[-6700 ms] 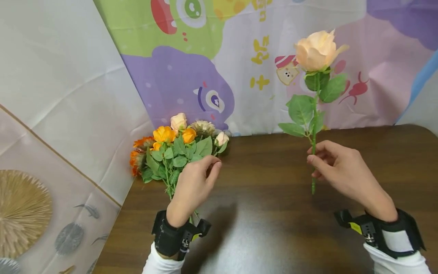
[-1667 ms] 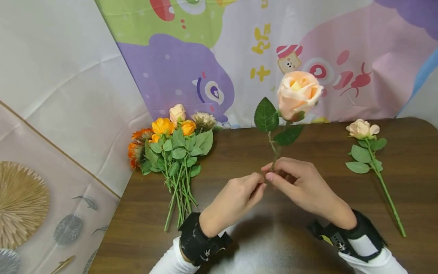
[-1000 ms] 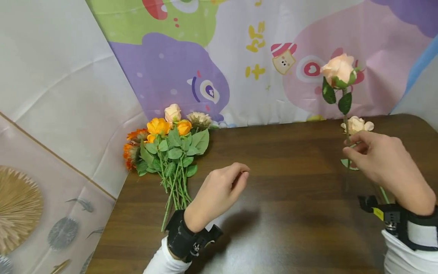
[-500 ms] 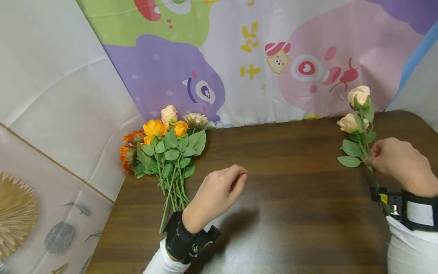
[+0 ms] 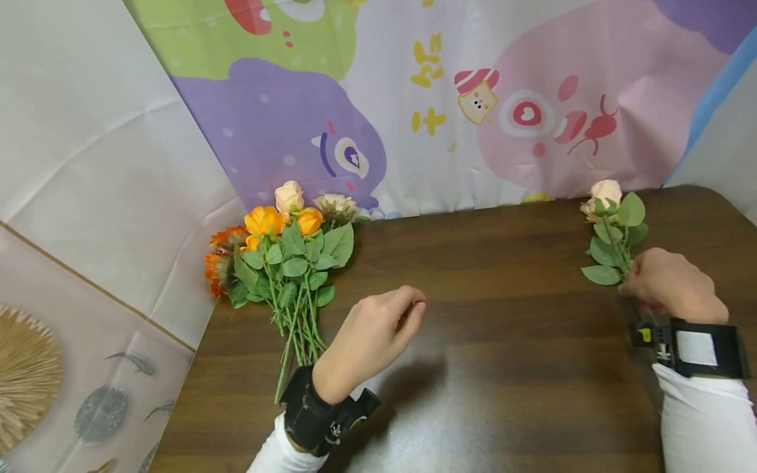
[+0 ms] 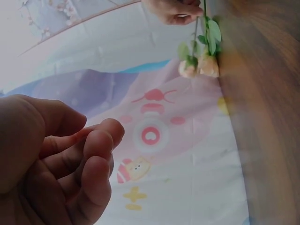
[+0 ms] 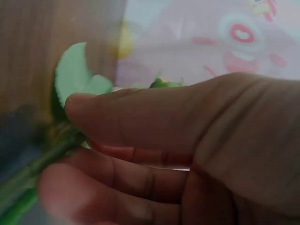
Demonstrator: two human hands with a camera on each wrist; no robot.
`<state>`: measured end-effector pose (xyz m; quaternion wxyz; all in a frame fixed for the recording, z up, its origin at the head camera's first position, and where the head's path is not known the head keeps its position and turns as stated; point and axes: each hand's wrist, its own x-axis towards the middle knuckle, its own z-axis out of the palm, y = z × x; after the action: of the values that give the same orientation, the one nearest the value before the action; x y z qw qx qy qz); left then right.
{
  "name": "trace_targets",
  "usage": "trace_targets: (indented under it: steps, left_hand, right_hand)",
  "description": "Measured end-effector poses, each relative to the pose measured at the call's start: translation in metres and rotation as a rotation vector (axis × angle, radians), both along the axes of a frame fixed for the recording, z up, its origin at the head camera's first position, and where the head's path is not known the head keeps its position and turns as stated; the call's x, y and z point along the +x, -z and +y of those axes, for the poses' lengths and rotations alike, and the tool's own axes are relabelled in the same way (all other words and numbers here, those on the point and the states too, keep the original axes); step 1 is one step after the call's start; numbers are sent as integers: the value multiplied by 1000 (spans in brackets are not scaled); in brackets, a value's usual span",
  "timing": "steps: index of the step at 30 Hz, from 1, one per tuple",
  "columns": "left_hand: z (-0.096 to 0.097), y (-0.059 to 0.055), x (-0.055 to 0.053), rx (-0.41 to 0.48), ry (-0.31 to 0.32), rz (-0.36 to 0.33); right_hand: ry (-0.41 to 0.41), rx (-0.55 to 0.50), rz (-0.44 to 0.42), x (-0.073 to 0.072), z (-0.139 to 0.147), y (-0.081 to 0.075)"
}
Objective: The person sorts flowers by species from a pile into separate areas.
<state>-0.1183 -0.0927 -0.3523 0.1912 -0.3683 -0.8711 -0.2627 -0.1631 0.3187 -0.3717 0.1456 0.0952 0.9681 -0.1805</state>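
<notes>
Peach roses (image 5: 603, 197) lie at far right of the dark wood desk (image 5: 503, 368) in head view; right hand (image 5: 671, 286) pinches their stems, left hand (image 5: 369, 335) hovers mid-desk w/ loosely curled fingers, holding nothing, near a mixed bouquet (image 5: 284, 256). Left wrist view: relaxed fingers (image 6: 93, 154), roses (image 6: 199, 65) far off. Right wrist view: thumb & fingers (image 7: 126, 117) closed round green stems (image 7: 33, 176).
</notes>
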Motion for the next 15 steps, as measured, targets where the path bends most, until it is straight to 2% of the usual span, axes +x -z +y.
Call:
trace_targets:
  steps: [7,15]
  left_hand:
    - [-2,-2,0,-10,-7,-11]
    - [-4,-3,1,-28,-11,-3]
  right_hand:
    - [18,4,-46,-6,4,11]
    - [105,28,-86,-12,1,15]
